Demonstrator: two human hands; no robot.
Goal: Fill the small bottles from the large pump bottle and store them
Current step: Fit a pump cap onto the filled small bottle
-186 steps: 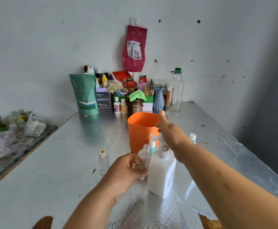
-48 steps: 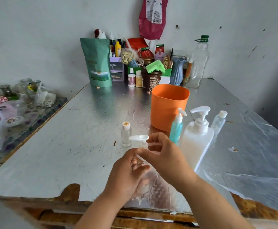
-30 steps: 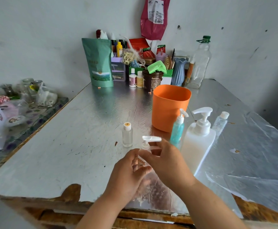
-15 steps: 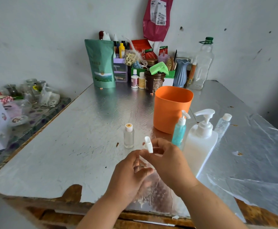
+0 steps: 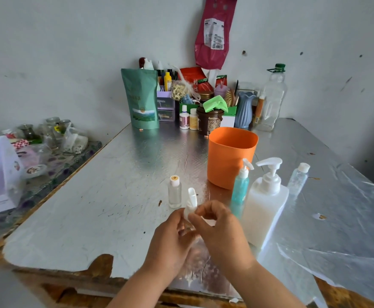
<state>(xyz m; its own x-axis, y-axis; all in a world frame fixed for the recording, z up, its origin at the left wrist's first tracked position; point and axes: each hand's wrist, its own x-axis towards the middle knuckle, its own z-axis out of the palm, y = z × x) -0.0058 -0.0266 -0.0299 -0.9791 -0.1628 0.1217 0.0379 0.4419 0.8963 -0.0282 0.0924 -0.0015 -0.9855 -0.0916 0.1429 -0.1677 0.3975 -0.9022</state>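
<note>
My left hand [image 5: 170,238] grips a small clear bottle, mostly hidden behind both hands, near the table's front edge. My right hand [image 5: 219,230] pinches its white pump cap [image 5: 191,202] at the base, nozzle pointing away from me. The large white pump bottle [image 5: 263,203] stands just right of my hands. Beside it are a small teal pump bottle [image 5: 240,185] and a small clear bottle with a white cap [image 5: 298,178]. Another small clear bottle with a tan cap [image 5: 175,192] stands just beyond my hands. An orange tub [image 5: 230,156] sits behind them.
The foil-covered table [image 5: 115,185] has a torn front edge and loose clear plastic sheet [image 5: 337,230] on the right. Clutter lines the back wall: a green pouch [image 5: 141,101], a blue vase [image 5: 245,110], a tall clear bottle [image 5: 272,98]. Jars and bags [image 5: 48,136] crowd a lower side surface.
My right hand has turned the white pump cap on the small bottle, so its nozzle swung from sideways to pointing away. My left hand keeps hold of the bottle.
</note>
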